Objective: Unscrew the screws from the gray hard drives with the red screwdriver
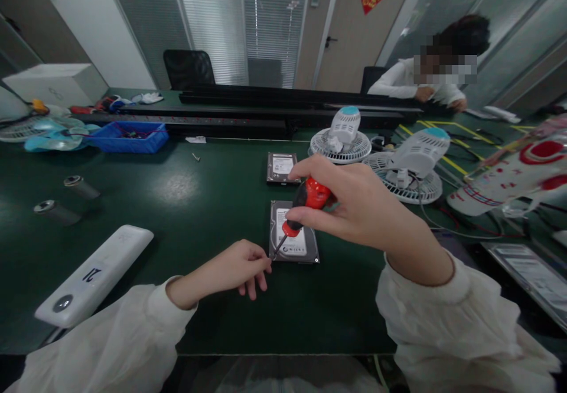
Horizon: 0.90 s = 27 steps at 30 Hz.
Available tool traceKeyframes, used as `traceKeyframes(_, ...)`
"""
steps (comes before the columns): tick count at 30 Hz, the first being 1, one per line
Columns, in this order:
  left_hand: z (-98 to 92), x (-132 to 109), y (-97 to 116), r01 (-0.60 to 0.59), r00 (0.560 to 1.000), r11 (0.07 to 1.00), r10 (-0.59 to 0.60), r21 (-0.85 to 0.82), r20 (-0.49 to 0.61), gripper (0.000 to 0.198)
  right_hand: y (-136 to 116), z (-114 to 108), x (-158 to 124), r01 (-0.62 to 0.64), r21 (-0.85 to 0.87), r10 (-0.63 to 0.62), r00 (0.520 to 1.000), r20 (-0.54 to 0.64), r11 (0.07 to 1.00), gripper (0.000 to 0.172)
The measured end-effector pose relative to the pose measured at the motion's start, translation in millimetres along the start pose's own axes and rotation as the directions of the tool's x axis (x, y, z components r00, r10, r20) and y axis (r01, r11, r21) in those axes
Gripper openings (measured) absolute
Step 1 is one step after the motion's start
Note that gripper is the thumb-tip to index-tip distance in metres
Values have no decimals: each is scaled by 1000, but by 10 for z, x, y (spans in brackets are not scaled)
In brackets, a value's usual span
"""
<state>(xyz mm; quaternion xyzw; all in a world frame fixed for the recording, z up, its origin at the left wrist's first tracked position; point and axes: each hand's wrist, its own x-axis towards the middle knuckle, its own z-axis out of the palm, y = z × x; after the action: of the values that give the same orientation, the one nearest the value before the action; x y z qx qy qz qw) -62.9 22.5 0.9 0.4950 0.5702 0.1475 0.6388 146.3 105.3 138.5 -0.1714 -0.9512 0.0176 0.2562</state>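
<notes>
A hard drive [297, 248] lies label up on the dark green table [208, 192] in front of me. My right hand [354, 204] is closed round the red handle of a screwdriver [305, 204]. Its tip points down at the drive's near left corner. My left hand [237, 266] rests on the table beside that corner, thumb and fingertips pinched together next to the tip. What they pinch is too small to make out. A second hard drive [282, 167] lies farther back.
Two small white fans [341, 136] [411, 165] lie at the right with cables. A white device [95, 275] sits near left, two grey cylinders [66, 198] beyond it, a blue bin [130, 137] at back left. Another person [436, 68] works at the far right.
</notes>
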Motion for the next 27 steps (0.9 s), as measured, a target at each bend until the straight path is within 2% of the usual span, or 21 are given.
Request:
traceKeyframes(2,-6,5,-12,-7,1000,1000,7,-4,7,28,5,1,-2,9,20,-9,1000,4,1000,47)
traceKeyframes(6,-11,9,-24,-23,1000,1000,23,-1,15,29,15,9,-5,92,136,-91,996,-16,986,35)
traceKeyframes(9,-13,6,-20,-16,1000,1000,16,2,10,29,2,19,-3,58,87,-54,997,-55,994,29)
traceKeyframes(12,-15,2,-15,-21,1000,1000,21,7,12,28,-3,18,-6,0,3,0,998,-64,1000,41)
traceKeyframes(14,-14,3,-14,-24,1000,1000,24,1,20,28,5,11,-9,14,22,-13,999,-40,1000,45)
traceKeyframes(17,-10,8,-19,-22,1000,1000,22,-8,10,32,11,3,-10,68,99,-66,998,-21,993,38)
traceKeyframes(20,-10,12,-26,-22,1000,1000,22,1,5,33,-4,5,-2,41,68,-39,999,-32,997,32)
traceKeyframes(24,-20,14,-31,-23,1000,1000,23,13,10,29,-12,6,0,-26,-25,26,999,-31,999,45)
traceKeyframes(27,-22,8,-26,-20,1000,1000,20,2,16,27,9,6,-10,25,60,-24,1000,-7,998,42)
